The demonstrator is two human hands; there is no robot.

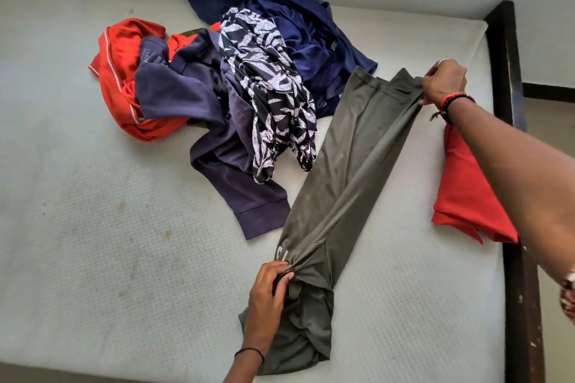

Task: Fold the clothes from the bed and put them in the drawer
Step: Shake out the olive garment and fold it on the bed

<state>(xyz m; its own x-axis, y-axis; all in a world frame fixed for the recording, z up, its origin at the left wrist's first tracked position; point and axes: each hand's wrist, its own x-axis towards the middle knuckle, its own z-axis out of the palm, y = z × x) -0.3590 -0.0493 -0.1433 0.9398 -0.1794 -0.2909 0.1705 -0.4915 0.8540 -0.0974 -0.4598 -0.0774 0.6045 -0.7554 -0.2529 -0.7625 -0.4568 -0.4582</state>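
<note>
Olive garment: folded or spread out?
Partly folded: the olive garment lies as a long narrow strip, pulled taut between left hand and right hand, not yet a compact bundle.

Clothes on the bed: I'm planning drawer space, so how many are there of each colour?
Olive green garment: 1
Red: 2, the crumpled red garment and the folded red garment
Dark blue: 2, the navy garment and the purplish sweatshirt
Black-and-white patterned garment: 1
Total: 6 in view; the pile may hide more.
</note>
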